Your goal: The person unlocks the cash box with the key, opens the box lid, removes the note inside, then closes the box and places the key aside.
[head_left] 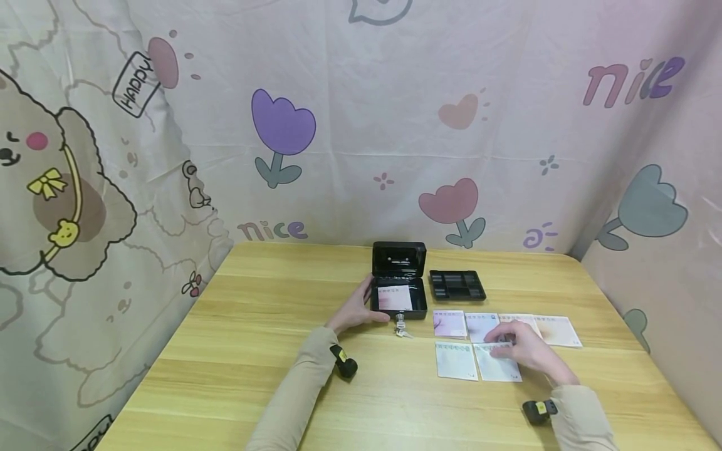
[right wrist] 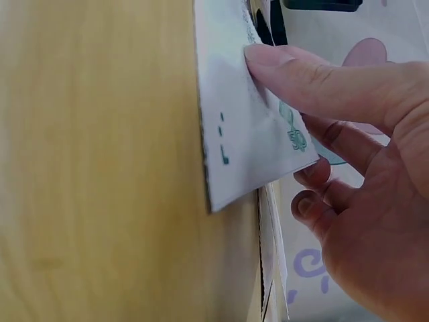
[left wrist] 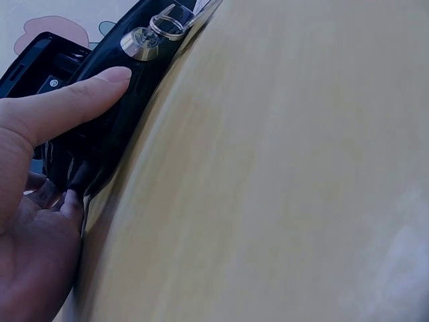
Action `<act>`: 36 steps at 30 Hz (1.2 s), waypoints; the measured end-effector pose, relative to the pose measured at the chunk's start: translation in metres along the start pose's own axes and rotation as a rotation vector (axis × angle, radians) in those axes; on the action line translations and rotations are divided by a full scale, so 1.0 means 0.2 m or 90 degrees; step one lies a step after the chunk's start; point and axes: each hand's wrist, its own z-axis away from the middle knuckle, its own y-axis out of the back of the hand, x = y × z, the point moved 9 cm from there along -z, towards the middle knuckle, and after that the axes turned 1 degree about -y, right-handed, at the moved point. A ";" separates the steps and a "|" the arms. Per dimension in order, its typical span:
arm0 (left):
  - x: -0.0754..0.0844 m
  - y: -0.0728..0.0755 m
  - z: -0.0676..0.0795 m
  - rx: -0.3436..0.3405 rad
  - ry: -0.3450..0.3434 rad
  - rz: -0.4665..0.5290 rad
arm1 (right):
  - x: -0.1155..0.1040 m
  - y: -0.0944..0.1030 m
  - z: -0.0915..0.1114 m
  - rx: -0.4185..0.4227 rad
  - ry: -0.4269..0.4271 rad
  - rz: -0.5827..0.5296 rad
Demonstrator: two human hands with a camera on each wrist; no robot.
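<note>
An open black cash box (head_left: 398, 258) stands at the back middle of the table, with a pinkish notepad (head_left: 393, 299) lying inside. My left hand (head_left: 356, 308) grips the box's left side; in the left wrist view its thumb (left wrist: 100, 94) lies on the front face near the lock (left wrist: 139, 44). Keys (head_left: 403, 332) hang from that lock on a ring. My right hand (head_left: 529, 346) pinches a pale green notepad (head_left: 499, 371) by its far edge, thumb on top in the right wrist view, fingers behind. Another pale green notepad (head_left: 455, 362) lies just left of it.
Behind the green pads runs a row of pads: a purple one (head_left: 449, 324), a blue one (head_left: 479, 327), a pink one partly hidden by my right hand, and a cream one (head_left: 559, 332). A black compartment tray (head_left: 457, 296) sits right of the box. A printed curtain (head_left: 361, 200) hangs behind the table.
</note>
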 end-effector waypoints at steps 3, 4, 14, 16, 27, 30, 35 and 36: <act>0.00 0.00 0.00 0.001 -0.001 0.002 | 0.00 0.00 0.00 -0.001 0.000 0.000; 0.00 0.00 0.00 0.001 0.000 0.002 | 0.00 0.00 0.00 -0.002 -0.002 0.001; 0.01 0.00 0.01 0.000 -0.002 -0.004 | 0.01 -0.01 0.01 -0.002 -0.035 0.023; 0.00 0.00 0.01 0.000 0.000 -0.006 | 0.01 -0.01 0.01 -0.001 -0.035 0.024; 0.00 0.00 0.00 0.005 -0.002 -0.006 | 0.01 -0.01 0.00 -0.002 -0.038 0.022; 0.00 0.00 0.00 0.006 -0.001 -0.005 | 0.01 -0.01 0.00 -0.003 -0.037 0.021; 0.00 0.00 0.00 0.008 -0.003 -0.006 | 0.01 -0.01 0.00 -0.004 -0.037 0.013; 0.00 0.00 0.00 0.007 -0.002 -0.006 | 0.01 -0.01 0.00 -0.004 -0.039 0.009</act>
